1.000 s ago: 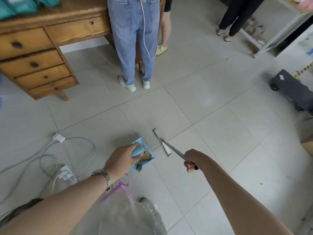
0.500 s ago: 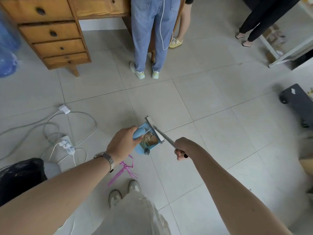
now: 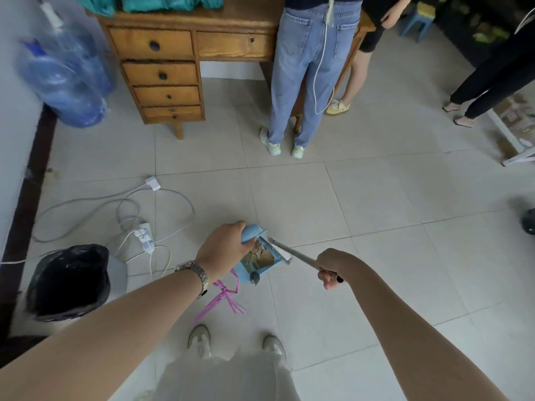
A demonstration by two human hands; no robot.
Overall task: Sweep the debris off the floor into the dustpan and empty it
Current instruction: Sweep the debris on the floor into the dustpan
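Left hand, watch at the wrist, closed around the rounded handle of a small light-blue plastic dustpan; right hand fisted on the thin grey metal handle of a small broom, its pale brush head laid against the pan's open mouth. Brownish, striped scraps of debris visible inside the pan, held above the pale tiled floor in front of the wearer's shoes. Pink ribbon lying on the tile just below the left wrist, apparently not yet collected. Black-lined waste bin standing well to the left, near a tangle of white cables and a power strip.

Judged to be the carry before emptying. Best done with the pan tipped slightly back so the load sits against the rear wall, brush kept across the mouth as a gate, and both hands swung left together, clear of the cables, until the lip hangs over the bin liner; only then tipped. Worth returning for the ribbon.

Both forearms extended forward and down, converging at the pan; left wrist rolled over the handle, right wrist bent with knuckles up.
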